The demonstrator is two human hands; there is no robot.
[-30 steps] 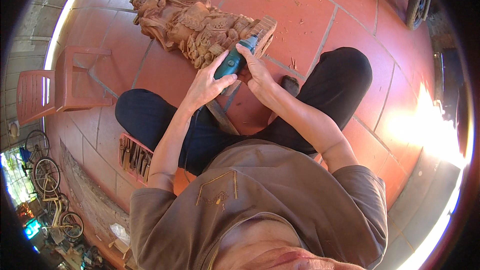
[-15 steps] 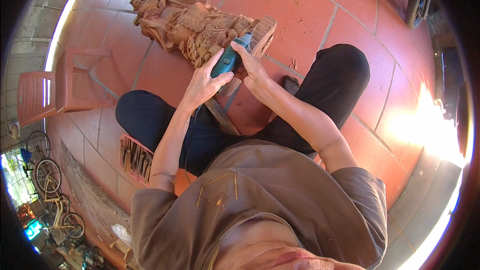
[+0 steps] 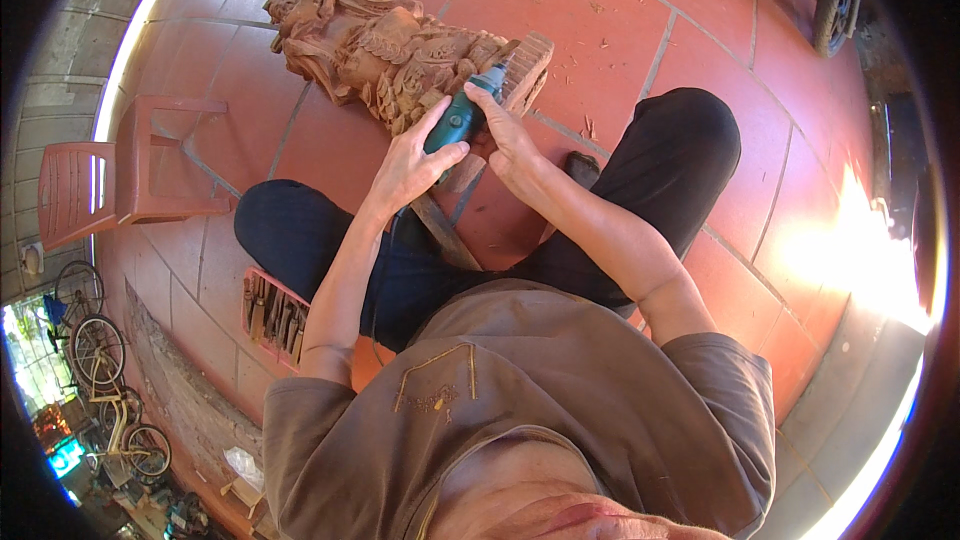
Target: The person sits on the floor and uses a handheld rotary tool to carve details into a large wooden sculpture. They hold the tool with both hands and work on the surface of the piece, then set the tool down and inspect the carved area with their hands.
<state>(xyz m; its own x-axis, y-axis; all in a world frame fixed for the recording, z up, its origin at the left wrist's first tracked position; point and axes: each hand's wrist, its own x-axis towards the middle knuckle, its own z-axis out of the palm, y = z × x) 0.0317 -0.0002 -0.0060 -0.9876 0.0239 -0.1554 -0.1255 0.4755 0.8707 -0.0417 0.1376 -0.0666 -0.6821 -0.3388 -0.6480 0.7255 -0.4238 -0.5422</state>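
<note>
A carved reddish-brown wooden statue [image 3: 385, 50] lies on its side on the tiled floor in front of my crossed legs. Its ridged base [image 3: 528, 68] points right. Both hands are closed around a teal rotary tool [image 3: 453, 128], its tip meeting the carving near the base. My left hand [image 3: 408, 168] wraps the lower body of the tool from the left, thumb across it. From the right, my right hand [image 3: 508, 138] grips it nearer the tip. The exact contact point of the bit is too small to make out. A dark cord hangs below the tool.
Beside my left thigh sits a pink tray holding several chisels [image 3: 272, 320]. A wooden strip [image 3: 445, 232] lies between my legs. Wood shavings [image 3: 589, 128] are scattered right of the statue. A red plastic chair [image 3: 165, 208] stands left, with bicycles [image 3: 98, 350] beyond; a wheel [image 3: 833, 15] is far right.
Almost nothing differs. The whole view has shifted very slightly, and both hands keep the same grip on the rotary tool at the same part of the statue.
</note>
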